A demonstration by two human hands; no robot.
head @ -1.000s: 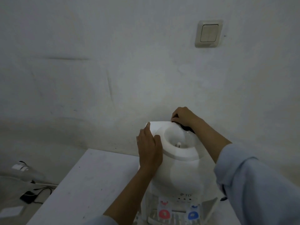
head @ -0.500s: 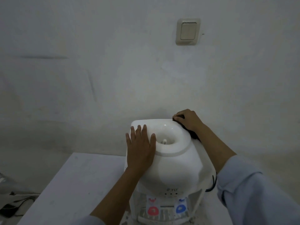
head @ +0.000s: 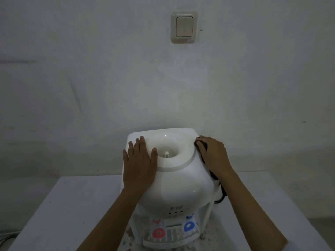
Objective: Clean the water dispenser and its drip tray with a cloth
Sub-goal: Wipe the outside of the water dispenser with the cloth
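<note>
A white water dispenser stands on a white table, its open bottle well facing up. My left hand lies flat on the top left of the dispenser, fingers straight, beside the well. On the top right edge, my right hand holds a dark cloth against the casing; most of the cloth is hidden under the palm. The drip tray shows at the dispenser's foot, below the red tap and the blue tap.
A black cord hangs down the dispenser's right side. The wall stands close behind, with a light switch above. Specks of dirt lie on the table around the dispenser's base. Bare tabletop stretches to the left and right.
My right hand has slid with the cloth from the back right corner forward along the right edge. My left hand stays flat on the top left. The view has swung to face the dispenser.
</note>
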